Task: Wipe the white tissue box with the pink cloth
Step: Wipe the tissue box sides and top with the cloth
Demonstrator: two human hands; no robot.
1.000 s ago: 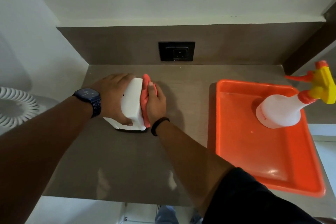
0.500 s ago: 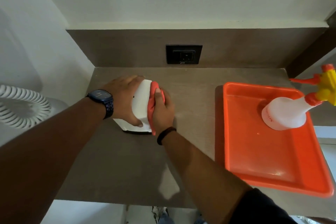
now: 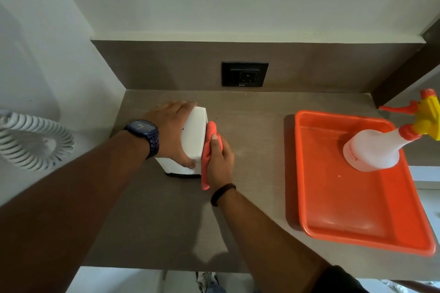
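So I'm mid-wipe here. The white tissue box [image 3: 194,137] sits on the brown countertop [image 3: 250,126], toward its left side, not far from the back wall with the black wall socket [image 3: 244,74]. My left hand [image 3: 172,131] is draped over the box's top and left side, thumb hooked on the near corner, pinning it in place. My right hand [image 3: 220,159] has the pink cloth [image 3: 208,147] bunched under flat fingers, pressed against the box's right face; a tail of cloth hangs down past the near bottom corner.

I'd call this the side-face pass, somewhere in the middle of the job. Next I probably need to drag the cloth along that face, then shift my left hand's hold so I can reach the top and the far sides it's covering.

The orange tray [image 3: 357,228] with the spray bottle [image 3: 373,150] is well off to the right, out of the way.
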